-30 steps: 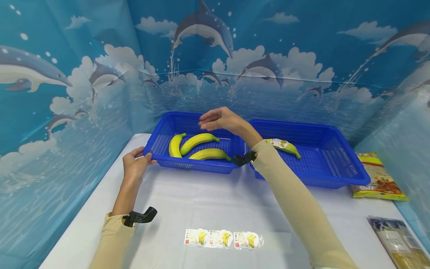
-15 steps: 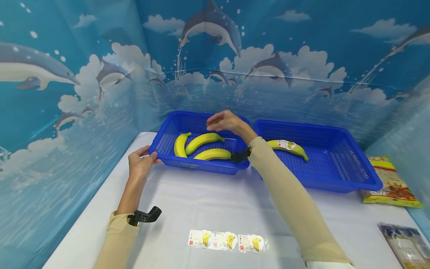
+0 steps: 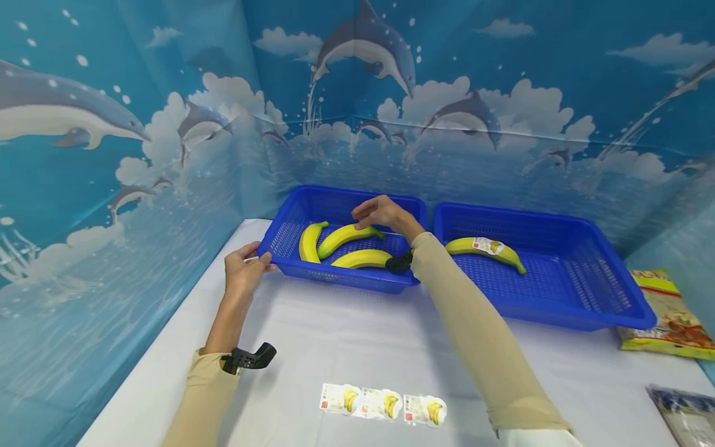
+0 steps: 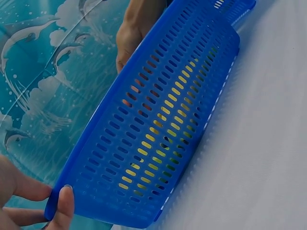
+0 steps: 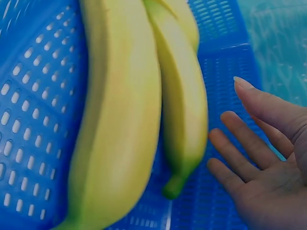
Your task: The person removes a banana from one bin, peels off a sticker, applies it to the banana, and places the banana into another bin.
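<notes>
My left hand [image 3: 246,271] pinches the front left corner of the left blue basket [image 3: 341,280] between thumb and fingers; the left wrist view shows the thumb over the rim of that basket [image 4: 103,158]. Inside lie three yellow bananas: an upright one [image 3: 309,243] at the left, one behind [image 3: 341,239] and one in front [image 3: 360,259]. Over the rear banana hovers my right hand [image 3: 385,213], fingers spread and holding nothing. From the right wrist, this hand [image 5: 266,163] appears beside the stem of a banana [image 5: 184,105], with a larger banana [image 5: 115,110] nearer the camera.
A second blue basket [image 3: 564,313] stands at the right, holding a banana [image 3: 511,257] with a sticker [image 3: 488,246]. Banana-picture stickers [image 3: 382,403] lie on the white table in front. A yellow food packet [image 3: 670,316] and a clear-wrapped packet [image 3: 689,413] are at far right.
The head view has swung left, so everything shifts rightward in it. My right hand has lowered slightly toward the rear banana. My left hand keeps its grip on the basket corner.
</notes>
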`<action>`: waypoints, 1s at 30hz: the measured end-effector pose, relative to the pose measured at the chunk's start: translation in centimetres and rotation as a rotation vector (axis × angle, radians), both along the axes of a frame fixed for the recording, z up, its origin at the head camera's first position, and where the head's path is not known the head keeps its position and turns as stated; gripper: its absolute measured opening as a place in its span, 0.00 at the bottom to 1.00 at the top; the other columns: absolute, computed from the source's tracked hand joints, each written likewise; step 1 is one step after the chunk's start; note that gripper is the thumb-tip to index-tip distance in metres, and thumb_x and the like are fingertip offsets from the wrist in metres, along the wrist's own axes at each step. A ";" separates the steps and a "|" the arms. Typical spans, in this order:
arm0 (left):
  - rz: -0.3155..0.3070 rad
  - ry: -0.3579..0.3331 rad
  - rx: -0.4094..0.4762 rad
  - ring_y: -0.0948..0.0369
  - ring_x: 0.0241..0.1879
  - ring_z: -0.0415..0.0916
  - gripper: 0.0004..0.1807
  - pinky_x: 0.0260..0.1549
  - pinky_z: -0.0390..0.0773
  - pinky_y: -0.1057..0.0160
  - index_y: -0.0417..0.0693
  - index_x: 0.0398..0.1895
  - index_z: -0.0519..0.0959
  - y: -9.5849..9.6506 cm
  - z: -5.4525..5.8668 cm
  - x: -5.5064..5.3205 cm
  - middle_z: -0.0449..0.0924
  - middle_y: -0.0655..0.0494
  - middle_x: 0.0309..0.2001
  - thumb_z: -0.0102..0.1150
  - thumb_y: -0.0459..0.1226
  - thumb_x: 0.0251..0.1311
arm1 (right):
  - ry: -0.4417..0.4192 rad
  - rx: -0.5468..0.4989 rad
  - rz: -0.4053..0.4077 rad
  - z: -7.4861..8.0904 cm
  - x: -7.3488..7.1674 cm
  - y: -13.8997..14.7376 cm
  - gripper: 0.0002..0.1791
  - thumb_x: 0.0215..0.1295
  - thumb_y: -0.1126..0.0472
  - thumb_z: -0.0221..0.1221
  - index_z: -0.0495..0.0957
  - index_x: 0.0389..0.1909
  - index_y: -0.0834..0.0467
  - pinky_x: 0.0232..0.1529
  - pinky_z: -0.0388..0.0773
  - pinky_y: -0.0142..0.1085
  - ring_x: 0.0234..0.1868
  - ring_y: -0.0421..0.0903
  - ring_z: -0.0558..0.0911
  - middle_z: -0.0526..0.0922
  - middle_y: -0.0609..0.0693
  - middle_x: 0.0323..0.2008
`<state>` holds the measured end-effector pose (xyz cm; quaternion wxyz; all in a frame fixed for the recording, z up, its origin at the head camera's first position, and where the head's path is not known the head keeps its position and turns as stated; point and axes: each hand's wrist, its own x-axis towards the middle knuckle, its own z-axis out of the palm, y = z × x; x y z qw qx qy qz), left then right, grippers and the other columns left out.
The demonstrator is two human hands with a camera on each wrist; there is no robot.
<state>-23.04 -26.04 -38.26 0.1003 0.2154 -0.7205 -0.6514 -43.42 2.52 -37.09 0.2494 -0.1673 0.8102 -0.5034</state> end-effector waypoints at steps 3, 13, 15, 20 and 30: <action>-0.008 0.010 0.003 0.70 0.29 0.82 0.30 0.38 0.86 0.74 0.29 0.79 0.65 0.2 0.0 0.0 0.70 0.37 0.62 0.57 0.26 0.77 | 0.001 0.016 -0.029 -0.7 -0.1 0.1 0.29 0.69 0.71 0.70 0.78 0.70 0.66 0.76 0.71 0.50 0.73 0.58 0.76 0.79 0.62 0.70; 0.000 -0.014 -0.022 0.66 0.36 0.82 0.30 0.43 0.86 0.72 0.33 0.80 0.65 0.2 0.5 0.0 0.70 0.38 0.64 0.57 0.29 0.78 | -0.002 0.105 -0.108 -1.2 -0.5 0.0 0.30 0.68 0.71 0.72 0.79 0.70 0.65 0.80 0.65 0.52 0.77 0.58 0.72 0.78 0.61 0.72; 0.000 -0.011 -0.020 0.66 0.36 0.82 0.30 0.43 0.87 0.71 0.33 0.80 0.65 0.1 0.5 0.0 0.70 0.37 0.64 0.57 0.28 0.78 | -0.014 0.146 -0.115 -1.3 -0.7 0.0 0.29 0.67 0.71 0.72 0.80 0.70 0.64 0.79 0.65 0.51 0.78 0.58 0.70 0.78 0.61 0.72; 0.006 -0.003 -0.037 0.67 0.36 0.82 0.30 0.44 0.87 0.69 0.32 0.80 0.65 -0.1 0.5 0.1 0.70 0.36 0.65 0.57 0.28 0.78 | -0.024 0.250 -0.102 -1.8 -1.0 -0.2 0.28 0.66 0.72 0.73 0.82 0.67 0.63 0.77 0.70 0.51 0.78 0.58 0.70 0.76 0.61 0.74; -0.014 -0.006 -0.033 0.68 0.34 0.82 0.30 0.44 0.87 0.70 0.31 0.80 0.65 0.1 0.1 0.3 0.69 0.36 0.65 0.56 0.28 0.78 | 0.019 0.321 -0.030 -2.5 -0.4 0.0 0.26 0.65 0.76 0.71 0.83 0.64 0.66 0.71 0.77 0.49 0.73 0.59 0.76 0.80 0.63 0.70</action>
